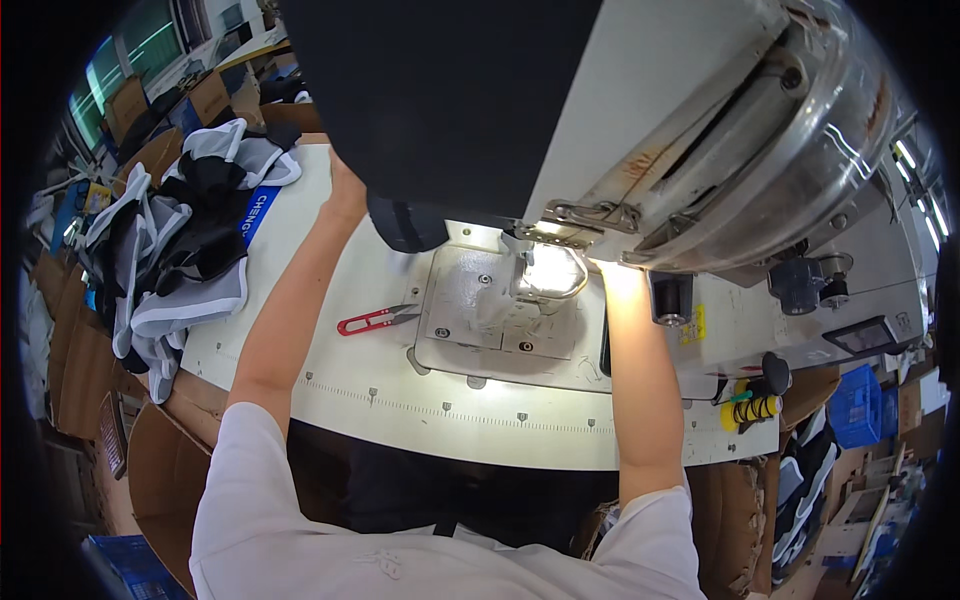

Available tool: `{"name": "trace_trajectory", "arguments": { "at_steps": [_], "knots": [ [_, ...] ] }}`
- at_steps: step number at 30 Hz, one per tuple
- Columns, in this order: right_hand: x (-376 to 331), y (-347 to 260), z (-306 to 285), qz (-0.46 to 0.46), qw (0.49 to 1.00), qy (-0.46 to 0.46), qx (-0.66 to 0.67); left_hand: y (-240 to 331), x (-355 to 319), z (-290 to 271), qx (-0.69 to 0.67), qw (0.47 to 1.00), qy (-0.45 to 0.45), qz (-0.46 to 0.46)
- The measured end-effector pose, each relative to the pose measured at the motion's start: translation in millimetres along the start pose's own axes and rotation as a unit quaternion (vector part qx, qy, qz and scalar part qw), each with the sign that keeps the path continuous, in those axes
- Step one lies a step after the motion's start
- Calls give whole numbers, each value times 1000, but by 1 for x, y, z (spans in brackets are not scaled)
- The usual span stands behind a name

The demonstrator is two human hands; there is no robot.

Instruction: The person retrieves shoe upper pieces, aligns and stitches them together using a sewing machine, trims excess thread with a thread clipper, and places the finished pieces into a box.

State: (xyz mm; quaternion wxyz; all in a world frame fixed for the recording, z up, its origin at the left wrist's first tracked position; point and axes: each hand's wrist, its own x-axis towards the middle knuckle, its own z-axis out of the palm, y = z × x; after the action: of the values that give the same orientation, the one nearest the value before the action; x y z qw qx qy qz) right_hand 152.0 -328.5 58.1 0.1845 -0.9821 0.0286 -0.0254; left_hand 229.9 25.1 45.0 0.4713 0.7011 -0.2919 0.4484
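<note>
A sewing machine point(660, 110) fills the upper middle and right, with its lamp lighting the needle area. My left hand point(347, 185) is raised at the far left side of the machine, beside a large dark panel point(440, 100). Its fingers are hidden behind that panel, and so is anything in them. My right arm reaches under the machine head, right of the lit needle plate point(550, 275). Only the wrist of my right hand point(622, 282) shows, washed out by the light. A rounded black piece point(408, 228) hangs below the panel; I cannot tell what it is.
Red-handled thread snips point(375, 320) lie on the white table point(480, 430), left of the metal base plate. Black and grey fabric pieces point(190, 240) are heaped at the table's left. A yellow-and-black tool point(750, 412) sits at the right edge; cardboard boxes point(165, 480) stand below.
</note>
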Motion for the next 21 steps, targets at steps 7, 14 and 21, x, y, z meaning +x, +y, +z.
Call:
{"name": "trace_trajectory", "arguments": {
  "at_steps": [7,14,21],
  "knots": [
    [1,-21,12,-8,998,-2,-62,11,-59,41,-122,984,-101,-80],
    [-11,22,-28,23,999,6,-27,56,-56,45,-67,991,-111,-34],
    [-7,25,-26,35,998,37,-34,36,-40,45,-151,983,-107,-13]
  ]
}}
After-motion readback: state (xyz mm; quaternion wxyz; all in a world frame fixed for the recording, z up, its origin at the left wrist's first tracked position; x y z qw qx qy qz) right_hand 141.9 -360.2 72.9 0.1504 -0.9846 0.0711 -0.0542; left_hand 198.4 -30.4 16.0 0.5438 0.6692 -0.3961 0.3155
